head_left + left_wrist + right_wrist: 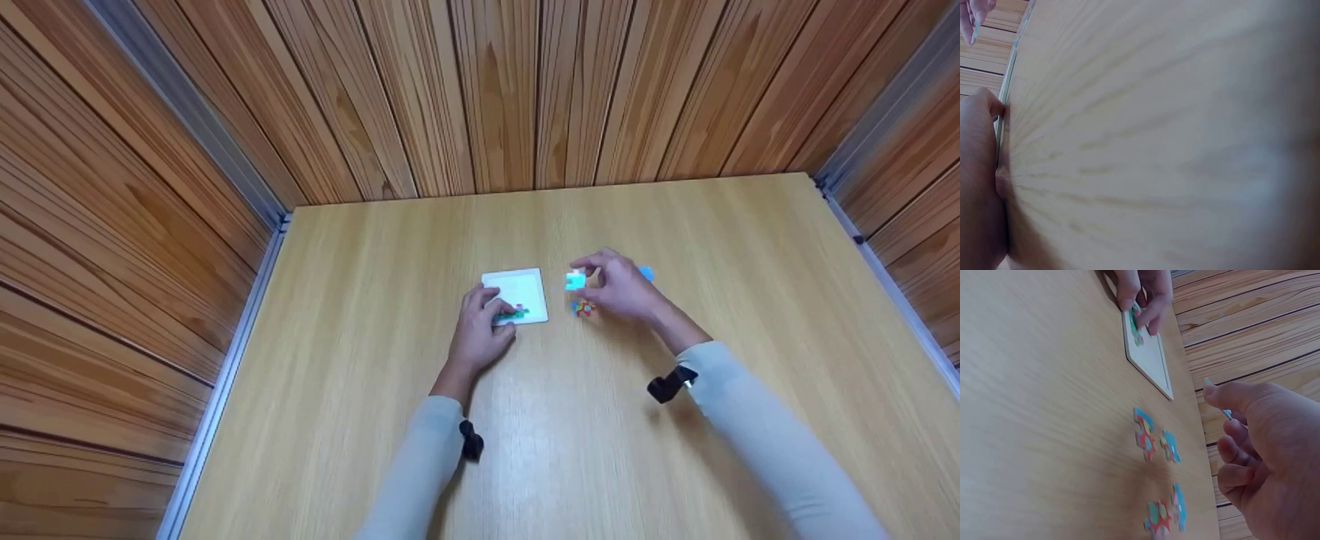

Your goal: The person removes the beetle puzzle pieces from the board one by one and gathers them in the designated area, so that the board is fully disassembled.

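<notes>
A white square puzzle tray point(525, 281) lies on the table, with green puzzle pieces point(1135, 329) along its near side. My left hand point(480, 334) grips the tray's near left corner, thumb at the near edge and a fingertip on the green pieces. Just right of the tray, my right hand point(622, 289) pinches a light-blue jigsaw piece point(575, 281) between thumb and fingers, raised above the table. The right wrist view shows that piece nearly edge-on. In the left wrist view, the left hand point(979, 174) hides most of the tray.
Several loose jigsaw pieces in red, blue and yellow lie on the wooden table point(360, 360) beneath and beside the right hand, among them a red one point(1145, 439) and a blue one point(1171, 447). Wood-plank walls point(495, 97) stand behind and at both sides.
</notes>
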{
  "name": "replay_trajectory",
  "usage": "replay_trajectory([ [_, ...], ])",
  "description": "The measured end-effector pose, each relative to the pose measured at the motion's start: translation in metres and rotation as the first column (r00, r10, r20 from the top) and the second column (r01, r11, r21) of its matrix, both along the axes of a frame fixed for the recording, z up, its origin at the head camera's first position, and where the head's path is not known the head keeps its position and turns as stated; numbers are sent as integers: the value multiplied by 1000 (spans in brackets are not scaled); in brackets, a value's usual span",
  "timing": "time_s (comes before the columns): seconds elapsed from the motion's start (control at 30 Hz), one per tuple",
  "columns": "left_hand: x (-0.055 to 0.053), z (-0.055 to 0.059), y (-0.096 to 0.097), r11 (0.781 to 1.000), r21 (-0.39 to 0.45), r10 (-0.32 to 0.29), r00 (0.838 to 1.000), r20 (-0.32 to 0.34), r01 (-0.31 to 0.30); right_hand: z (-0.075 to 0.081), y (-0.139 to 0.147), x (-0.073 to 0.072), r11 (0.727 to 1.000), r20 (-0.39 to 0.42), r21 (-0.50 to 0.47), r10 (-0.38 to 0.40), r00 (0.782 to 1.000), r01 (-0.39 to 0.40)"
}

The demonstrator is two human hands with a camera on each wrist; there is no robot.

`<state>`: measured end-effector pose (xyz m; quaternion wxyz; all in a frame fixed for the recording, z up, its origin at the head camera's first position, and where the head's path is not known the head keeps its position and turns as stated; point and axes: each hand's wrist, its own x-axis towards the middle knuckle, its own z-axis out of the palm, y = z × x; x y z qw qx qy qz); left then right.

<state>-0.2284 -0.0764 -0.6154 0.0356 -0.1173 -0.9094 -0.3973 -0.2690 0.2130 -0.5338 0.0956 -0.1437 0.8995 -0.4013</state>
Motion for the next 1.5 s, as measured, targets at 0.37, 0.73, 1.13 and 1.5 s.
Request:
replay_trajectory([
  [0.37, -1, -4, 0, 1000, -2, -10, 1000, -27, 10, 10, 29, 1, 1000, -56, 9, -13, 998, 14],
  [0.73, 0, 0, 1, 1000, -19, 4, 1000, 18, -4, 11, 54, 8, 999, -48, 43, 0, 999, 2],
  [1.13, 0, -3, 0, 1000, -4, -1, 1000, -12, 1, 6, 84, 19, 998, -77, 59, 26, 997, -21],
  [1.5, -1, -3, 0, 1000, -10, -6, 1000, -18, 6, -8, 112, 32, 995, -71, 89, 41, 997, -35],
])
